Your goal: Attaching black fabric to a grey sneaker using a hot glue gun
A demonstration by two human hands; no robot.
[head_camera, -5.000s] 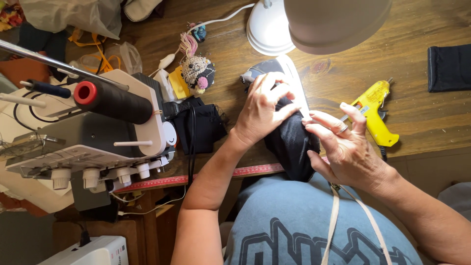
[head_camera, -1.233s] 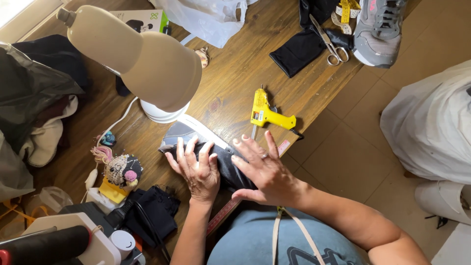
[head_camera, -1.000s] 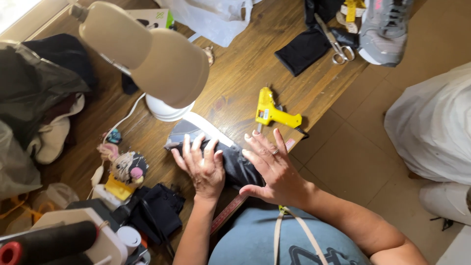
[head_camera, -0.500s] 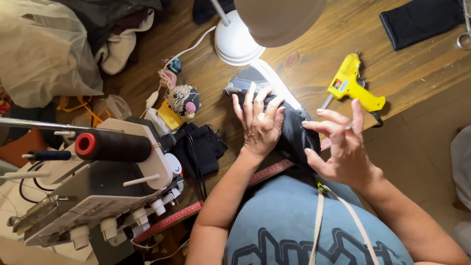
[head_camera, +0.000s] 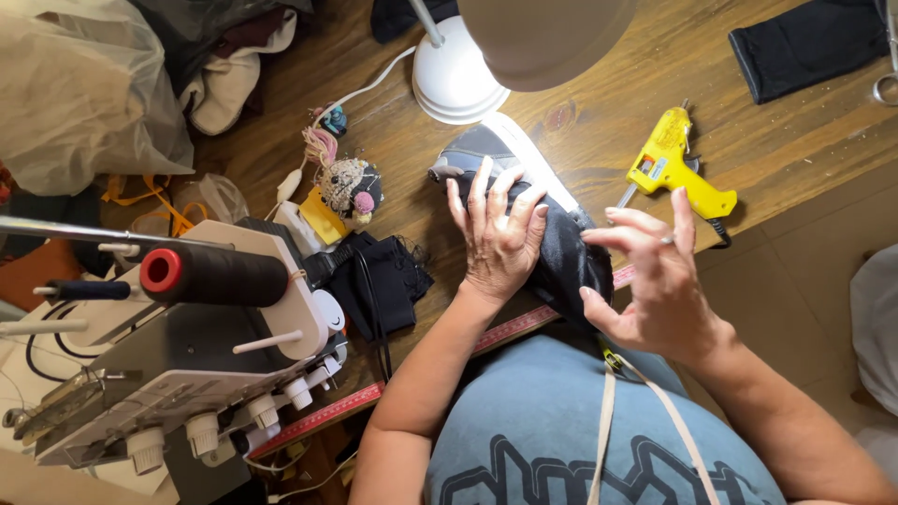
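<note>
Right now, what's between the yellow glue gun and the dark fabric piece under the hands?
In the head view, bare wooden tabletop separates the yellow glue gun from the dark fabric piece; only the gun's metal nozzle pokes into that gap.

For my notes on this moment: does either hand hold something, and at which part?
Left hand lies flat, fingers spread, on the dark fabric piece; no closed grip. Right hand touches its right edge, fingers open.

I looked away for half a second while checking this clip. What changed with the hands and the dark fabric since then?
Very little. The left hand stays pressed flat on the dark fabric, fingers spread. The right hand still hovers open at the fabric's right edge, gripping nothing. The glue gun, lamp base and serger are unmoved; only the view shifted slightly.
</note>
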